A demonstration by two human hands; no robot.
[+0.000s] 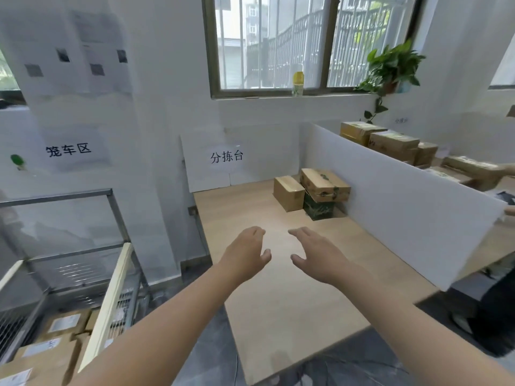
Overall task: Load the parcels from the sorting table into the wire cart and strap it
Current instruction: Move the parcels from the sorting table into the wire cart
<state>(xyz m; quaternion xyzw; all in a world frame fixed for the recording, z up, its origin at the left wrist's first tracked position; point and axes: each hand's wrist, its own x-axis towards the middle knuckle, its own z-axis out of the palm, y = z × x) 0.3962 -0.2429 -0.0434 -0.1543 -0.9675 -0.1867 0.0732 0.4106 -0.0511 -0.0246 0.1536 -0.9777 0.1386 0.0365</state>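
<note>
head view, counter: i see the pale wooden counter (278, 302) running away from me, with a sign (227, 156) reading 分拣台 on the far wall.
left grip: the left grip (245, 253) hangs over the middle of the counter, fingers spread and loosely bent, holding nothing.
right grip: the right grip (320, 254) is just beside it, also spread and empty, with a clear gap between the two.
parcels to load: three stand in the far right corner against the white divider (390, 196). a plain brown box (288, 193) is on the left. next to it a green-printed carton (324, 185) sits on a dark green box (317, 208). all are well beyond both grips.
wire cart: the wire cart (118, 215) is at the near left, lower than the counter. labelled brown parcels (64, 325) already lie in its bottom.
strap: i can't see one.
step in hand: i judge this is the reach for the next parcel, with loading partly done.
doing it well: i'd take the plain brown box first, since it stands alone. i'd set one grip low on each side face and lift it clear before swinging left. the carton should then come squarely off the stack so the dark box isn't dragged.
risk: the divider looks thin and a knock might tip it. the cart's rail must be cleared.
</note>
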